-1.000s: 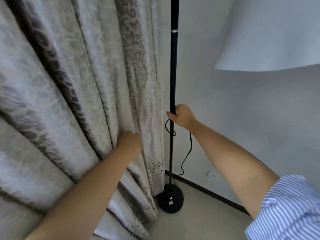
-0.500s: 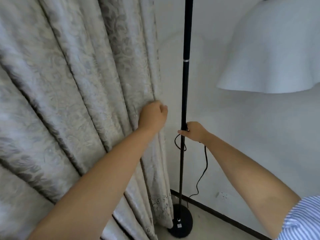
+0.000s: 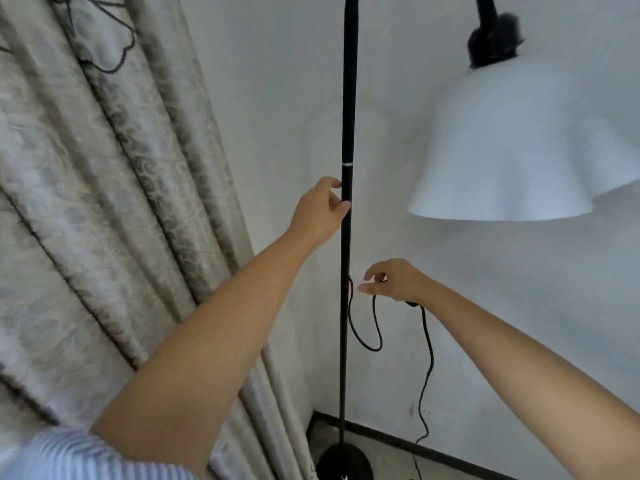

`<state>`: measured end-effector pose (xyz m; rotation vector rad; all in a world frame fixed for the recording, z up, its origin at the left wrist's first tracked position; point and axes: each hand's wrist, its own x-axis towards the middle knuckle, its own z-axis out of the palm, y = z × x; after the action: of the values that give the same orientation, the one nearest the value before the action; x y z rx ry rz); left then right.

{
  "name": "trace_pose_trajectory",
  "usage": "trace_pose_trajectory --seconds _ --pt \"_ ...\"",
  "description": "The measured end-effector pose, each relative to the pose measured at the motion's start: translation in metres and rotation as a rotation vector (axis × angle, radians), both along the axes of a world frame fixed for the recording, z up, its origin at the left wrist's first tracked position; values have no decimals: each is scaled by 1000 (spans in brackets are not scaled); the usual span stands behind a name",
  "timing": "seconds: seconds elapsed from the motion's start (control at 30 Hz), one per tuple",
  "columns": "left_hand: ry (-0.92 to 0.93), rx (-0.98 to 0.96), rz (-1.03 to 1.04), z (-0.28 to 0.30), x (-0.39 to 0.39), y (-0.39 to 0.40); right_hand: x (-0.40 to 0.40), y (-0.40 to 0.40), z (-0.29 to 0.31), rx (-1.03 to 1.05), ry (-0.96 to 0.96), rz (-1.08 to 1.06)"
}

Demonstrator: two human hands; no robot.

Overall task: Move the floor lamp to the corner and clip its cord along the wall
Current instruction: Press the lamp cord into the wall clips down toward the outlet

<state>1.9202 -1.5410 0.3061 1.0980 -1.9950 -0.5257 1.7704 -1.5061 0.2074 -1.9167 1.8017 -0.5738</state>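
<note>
Fingers [image 3: 337,202] of the left hand [image 3: 318,216] curl around the lamp pole [image 3: 347,133]; right hand [image 3: 394,280] pinches the cord [image 3: 427,341].

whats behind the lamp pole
Behind the lamp pole is bare white wall, with a dark baseboard at the floor. The patterned curtain hangs left of it; whatever lies behind the curtain is hidden.
</note>
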Motion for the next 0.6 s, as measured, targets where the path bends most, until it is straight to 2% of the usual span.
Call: trace_pose_trajectory --seconds 0.1,0.2,0.27,0.4,0.6 --pt "108 18 20 -2 -15 -4 -10 9 -1 -47 -21 -32" --pt "329 97 127 -5 -34 -7 -18 19 -1 -50 -4 -85" --pt "451 85 185 -10 -47 -5 -22 26 -1 -47 -30 -132" --pt "530 -34 316 -10 -53 -8 -23 44 0 -45 -67 -168" --pt "538 -18 271 -9 -43 -28 -32 64 10 -56 -149 -233"
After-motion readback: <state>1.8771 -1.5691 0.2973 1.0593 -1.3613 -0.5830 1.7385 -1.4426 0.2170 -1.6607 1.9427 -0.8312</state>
